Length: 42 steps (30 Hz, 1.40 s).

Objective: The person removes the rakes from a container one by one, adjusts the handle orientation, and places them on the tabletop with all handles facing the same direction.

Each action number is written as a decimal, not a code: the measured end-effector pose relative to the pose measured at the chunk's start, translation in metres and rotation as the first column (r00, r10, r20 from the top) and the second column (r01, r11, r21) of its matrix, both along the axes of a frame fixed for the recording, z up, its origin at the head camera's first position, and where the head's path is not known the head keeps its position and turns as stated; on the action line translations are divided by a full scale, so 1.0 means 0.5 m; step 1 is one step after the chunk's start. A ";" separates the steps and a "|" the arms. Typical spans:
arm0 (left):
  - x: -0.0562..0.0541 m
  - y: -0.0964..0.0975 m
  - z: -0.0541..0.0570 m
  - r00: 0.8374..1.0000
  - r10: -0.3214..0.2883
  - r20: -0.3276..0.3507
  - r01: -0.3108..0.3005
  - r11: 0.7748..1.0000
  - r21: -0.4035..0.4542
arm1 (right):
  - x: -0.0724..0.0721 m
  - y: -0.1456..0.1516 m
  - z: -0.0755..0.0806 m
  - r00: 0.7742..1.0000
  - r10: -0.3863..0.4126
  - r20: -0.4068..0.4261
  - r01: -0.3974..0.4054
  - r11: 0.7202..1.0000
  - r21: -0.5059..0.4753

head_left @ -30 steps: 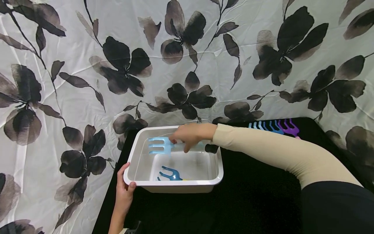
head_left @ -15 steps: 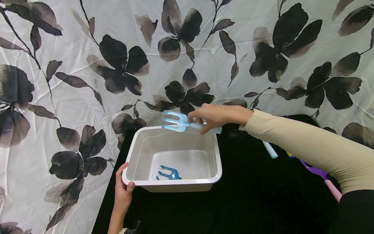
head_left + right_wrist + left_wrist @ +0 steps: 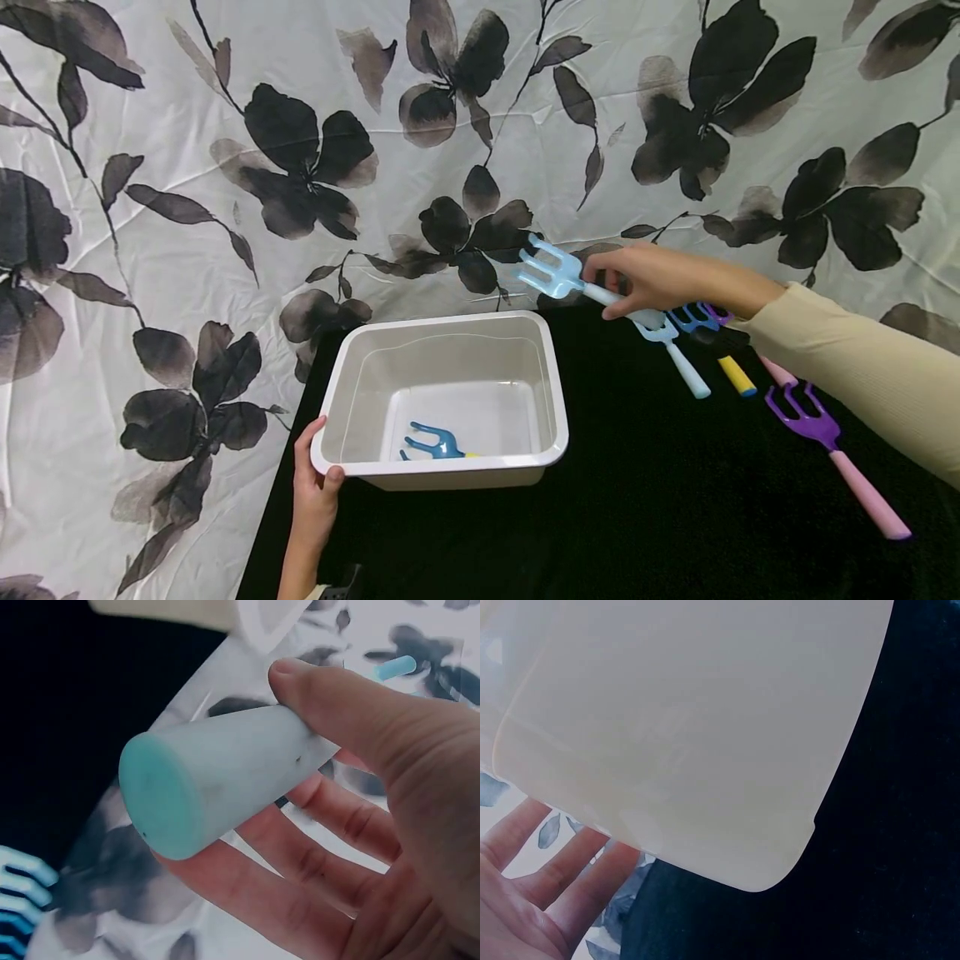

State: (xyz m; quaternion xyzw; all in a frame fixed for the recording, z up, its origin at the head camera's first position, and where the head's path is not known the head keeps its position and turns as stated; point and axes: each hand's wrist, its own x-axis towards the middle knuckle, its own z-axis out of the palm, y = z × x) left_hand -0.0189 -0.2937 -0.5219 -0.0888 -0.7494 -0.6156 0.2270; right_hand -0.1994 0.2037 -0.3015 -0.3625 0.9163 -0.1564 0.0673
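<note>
In the head view my right hand (image 3: 660, 279) holds a light blue garden hand fork (image 3: 555, 271) by its handle, above the back of the table to the right of a white plastic basin (image 3: 450, 468). Its tines point up and left. The right wrist view shows thumb and fingers round the pale handle (image 3: 225, 780), its mint-green end facing the camera. My left hand (image 3: 313, 492) grips the basin's front left corner, thumb at the rim and fingers along the side wall. Inside the basin lies a darker blue hand fork (image 3: 442, 445); the front wall hides most of its yellow handle.
Right of the basin on the black table (image 3: 637, 500) lie another light blue fork (image 3: 686, 367), a blue fork with a yellow handle (image 3: 737, 376), a pink handle (image 3: 778, 369) and a purple fork (image 3: 817, 429). A floral cloth (image 3: 420, 50) hangs behind.
The right hand has lifted the light blue fork up out of the basin and carried it right, beyond the basin's edge. The left hand keeps its hold on the basin.
</note>
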 end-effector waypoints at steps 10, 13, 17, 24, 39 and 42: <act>0.001 0.002 0.002 0.998 0.018 0.052 -0.018 1.000 -0.019 | 0.045 0.171 -0.094 0.987 -0.138 0.083 0.147 0.982 -0.117; 0.000 0.003 0.004 0.998 0.017 0.061 -0.016 1.000 -0.009 | 0.066 0.212 -0.126 0.970 -0.216 0.113 0.229 0.967 -0.113; -0.001 0.005 0.007 0.998 0.007 0.059 -0.007 1.000 0.003 | 0.094 0.260 -0.167 0.943 -0.300 0.142 0.315 0.944 -0.097; -0.006 0.005 0.011 0.999 0.001 0.047 -0.002 1.000 0.013 | 0.138 0.332 -0.236 0.913 -0.366 0.178 0.389 0.914 -0.115; -0.011 0.014 0.012 1.000 -0.026 0.002 0.025 0.999 0.041 | 0.237 0.400 -0.370 0.830 -0.491 0.267 0.537 0.831 -0.143; -0.012 0.013 0.010 1.000 -0.023 0.002 0.023 0.998 0.054 | 0.251 0.407 -0.391 0.810 -0.498 0.308 0.558 0.817 -0.147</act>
